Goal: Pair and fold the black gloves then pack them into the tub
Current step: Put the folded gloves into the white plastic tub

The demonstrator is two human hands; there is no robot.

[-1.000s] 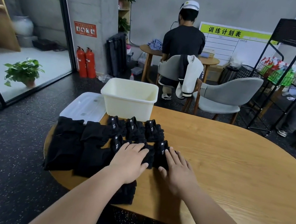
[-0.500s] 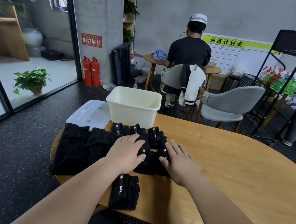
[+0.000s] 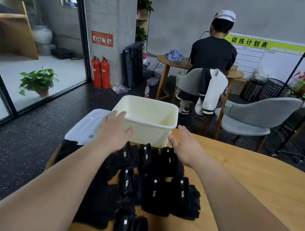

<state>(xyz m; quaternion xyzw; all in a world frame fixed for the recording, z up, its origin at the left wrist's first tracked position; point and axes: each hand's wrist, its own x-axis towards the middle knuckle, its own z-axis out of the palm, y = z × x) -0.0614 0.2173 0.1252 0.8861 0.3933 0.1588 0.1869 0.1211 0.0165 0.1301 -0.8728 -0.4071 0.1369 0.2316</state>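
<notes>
Head view: both hands reach toward the tub [image 3: 146, 132] at twelve o'clock on the table [image 3: 254, 201], left hand [image 3: 114, 131] and right hand [image 3: 186, 145] flat, fingers spread, holding nothing. Folded black gloves [image 3: 153, 185] lie in rows at six o'clock, under the wrists, behind the fingertips. Soft and light, they likely lift best pinched across the folded middle.

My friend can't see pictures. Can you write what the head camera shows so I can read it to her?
Two bare hands, left hand and right hand, reach open toward an empty cream tub at the far edge of a wooden table. Folded black gloves lie in rows before it, and a clear lid rests left of the tub.
</notes>
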